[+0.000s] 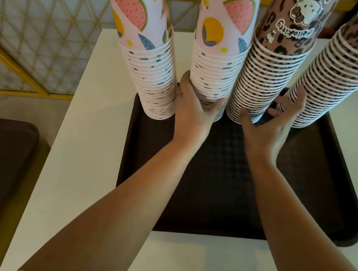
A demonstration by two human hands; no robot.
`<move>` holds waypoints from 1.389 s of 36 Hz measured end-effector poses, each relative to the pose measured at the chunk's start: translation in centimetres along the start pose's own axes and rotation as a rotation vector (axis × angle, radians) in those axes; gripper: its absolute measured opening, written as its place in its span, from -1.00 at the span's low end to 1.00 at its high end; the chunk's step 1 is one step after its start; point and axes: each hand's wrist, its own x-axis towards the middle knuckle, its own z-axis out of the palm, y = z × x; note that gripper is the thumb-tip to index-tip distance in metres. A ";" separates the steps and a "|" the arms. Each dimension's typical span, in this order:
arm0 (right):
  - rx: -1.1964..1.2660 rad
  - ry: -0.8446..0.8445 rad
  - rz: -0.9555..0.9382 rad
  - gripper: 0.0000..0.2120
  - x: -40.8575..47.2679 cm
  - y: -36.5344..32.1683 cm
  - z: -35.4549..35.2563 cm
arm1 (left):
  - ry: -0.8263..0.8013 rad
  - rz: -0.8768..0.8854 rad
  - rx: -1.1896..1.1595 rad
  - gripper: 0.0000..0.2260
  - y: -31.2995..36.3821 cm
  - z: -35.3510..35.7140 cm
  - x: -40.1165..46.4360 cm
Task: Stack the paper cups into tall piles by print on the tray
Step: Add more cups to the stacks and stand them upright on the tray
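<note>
Left hand (194, 112) grips fruit-print pile (215, 71) at tray's (303, 200) far edge.

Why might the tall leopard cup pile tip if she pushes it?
The leopard pile is probably tippy: it is very tall on a narrow base. Paper cups likely make it light, so a nudge from the right hand low down could sway its top.

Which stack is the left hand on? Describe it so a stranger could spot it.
On the dark tray, four tall cup stacks stand along the far edge. The left hand grips the second stack from the left, near its base. It is fruit-printed like its left neighbour; the right pair are leopard-printed.
</note>
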 end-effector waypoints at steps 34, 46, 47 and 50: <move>-0.093 -0.222 -0.054 -0.14 3.3 -0.1 -0.2 | 0.067 -0.033 0.038 -0.24 -0.3 1.1 0.6; -0.042 -0.287 -0.063 -0.09 4.2 -0.5 -1.6 | 0.048 -0.026 0.026 -0.21 1.3 0.0 0.5; -0.033 -0.270 -0.065 -0.09 3.9 -0.2 -2.1 | 0.086 -0.033 0.025 -0.19 1.3 0.4 -0.5; 0.001 -0.108 -0.089 -0.26 2.3 0.8 -3.5 | 0.200 -0.099 0.004 -0.24 1.8 2.0 -4.9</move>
